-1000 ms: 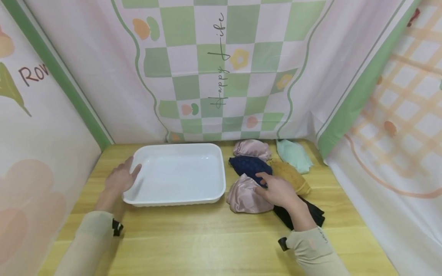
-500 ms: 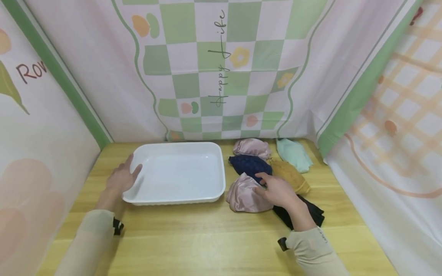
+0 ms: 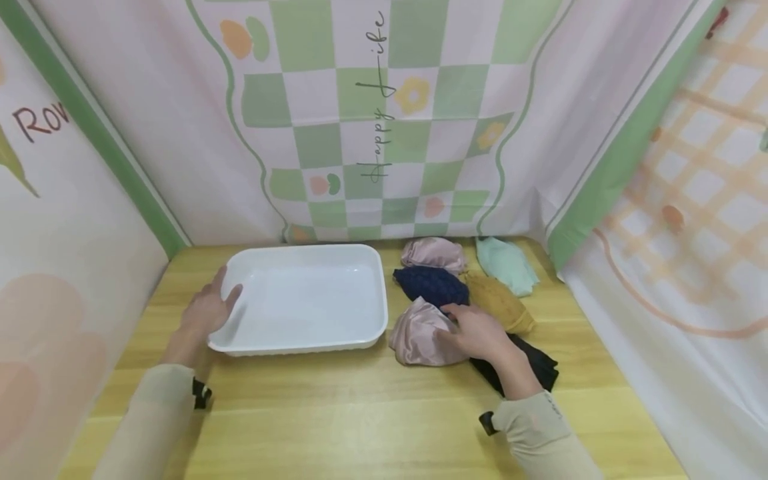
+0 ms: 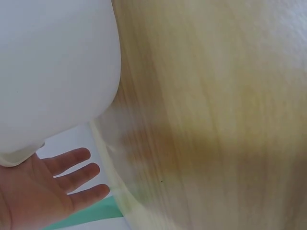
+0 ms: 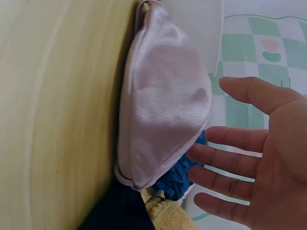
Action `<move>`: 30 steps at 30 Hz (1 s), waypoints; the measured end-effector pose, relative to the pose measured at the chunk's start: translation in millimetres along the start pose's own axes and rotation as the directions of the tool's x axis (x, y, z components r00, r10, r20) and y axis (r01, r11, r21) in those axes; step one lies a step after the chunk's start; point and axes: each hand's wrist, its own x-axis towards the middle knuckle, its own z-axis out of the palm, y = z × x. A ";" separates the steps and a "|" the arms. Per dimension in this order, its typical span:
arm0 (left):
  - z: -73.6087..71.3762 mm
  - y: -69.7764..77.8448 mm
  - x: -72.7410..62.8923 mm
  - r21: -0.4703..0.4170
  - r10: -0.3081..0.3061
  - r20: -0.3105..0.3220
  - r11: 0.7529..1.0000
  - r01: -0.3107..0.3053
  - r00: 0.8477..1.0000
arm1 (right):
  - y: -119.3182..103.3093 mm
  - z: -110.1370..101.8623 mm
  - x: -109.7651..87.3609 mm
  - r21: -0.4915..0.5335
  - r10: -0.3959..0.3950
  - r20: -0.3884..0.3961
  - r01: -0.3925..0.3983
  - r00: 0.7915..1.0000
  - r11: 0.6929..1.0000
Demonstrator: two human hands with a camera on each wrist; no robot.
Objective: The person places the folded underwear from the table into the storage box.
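Observation:
A shallow white rectangular tray (image 3: 306, 300) lies on the table at the left. My left hand (image 3: 207, 308) rests at its left rim, thumb over the inside; in the left wrist view this hand (image 4: 38, 194) has three straight, spread fingers below the tray's corner. On the right, my right hand (image 3: 480, 332) hovers over a pink satin fabric piece (image 3: 417, 339) with a domed shape and seamed edge. In the right wrist view, the right hand's fingers (image 5: 225, 160) are spread and hold nothing, close beside the satin piece (image 5: 165, 96).
Around the right hand lie a navy lacy piece (image 3: 432, 285), a mustard piece (image 3: 501, 303) and a black cloth (image 3: 537, 360). Further back are another pink satin piece (image 3: 433, 255) and a mint cloth (image 3: 509, 267). Printed curtains (image 3: 360, 153) hang behind the wooden table (image 3: 336, 413).

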 end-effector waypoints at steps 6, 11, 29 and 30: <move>-0.9 -3.1 0.0 -0.027 0.008 0.010 1.000 -0.007 1.000 | 1.5 9.5 4.3 -0.053 -0.012 -0.011 0.011 1.000 0.999; -1.2 -1.4 0.5 -0.040 0.009 0.015 0.999 -0.008 1.000 | 3.4 16.2 6.4 -0.095 -0.010 0.003 0.010 1.000 0.995; 0.6 -4.0 2.8 -0.040 0.022 -0.015 0.999 -0.023 1.000 | -0.7 37.1 12.4 -0.204 -0.046 -0.022 0.040 0.999 0.978; 0.5 -4.0 2.6 -0.040 0.022 -0.014 0.999 -0.023 1.000 | -1.0 38.4 12.4 -0.210 -0.056 -0.036 0.047 0.998 0.977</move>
